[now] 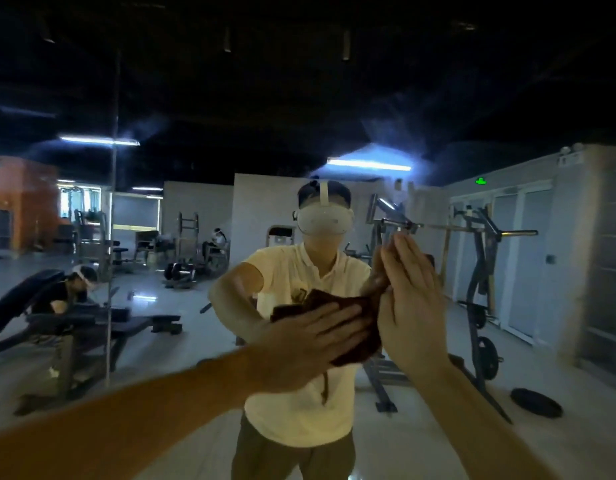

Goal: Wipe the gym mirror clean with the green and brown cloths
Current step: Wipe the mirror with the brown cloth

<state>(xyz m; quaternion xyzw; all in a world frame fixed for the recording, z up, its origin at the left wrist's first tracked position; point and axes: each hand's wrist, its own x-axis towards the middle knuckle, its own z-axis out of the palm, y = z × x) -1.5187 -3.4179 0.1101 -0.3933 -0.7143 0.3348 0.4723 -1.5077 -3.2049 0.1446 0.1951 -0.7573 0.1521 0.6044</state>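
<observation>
Two hands: left hand (310, 344), right hand (412, 306). One brown cloth (357, 315) (under the left hand). One mirror (230, 81), with one seam (113, 202) left of both hands. Three reflected persons: nearest person (289, 271) behind the hands, bench person (62, 296) and seated person (215, 241) to their left. One weight plate (536, 402) lying flat, lower right of the right hand; one green sign (481, 181) above it.

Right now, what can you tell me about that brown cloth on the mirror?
The brown cloth is dark reddish-brown, a soft, crumpled fabric. The left hand presses it against the mirror with straight fingers that cover its middle. Bunched edges show above and to the right of them, and a thin strip dangles below. The right hand stands beside its right edge; whether they touch is unclear.
</observation>
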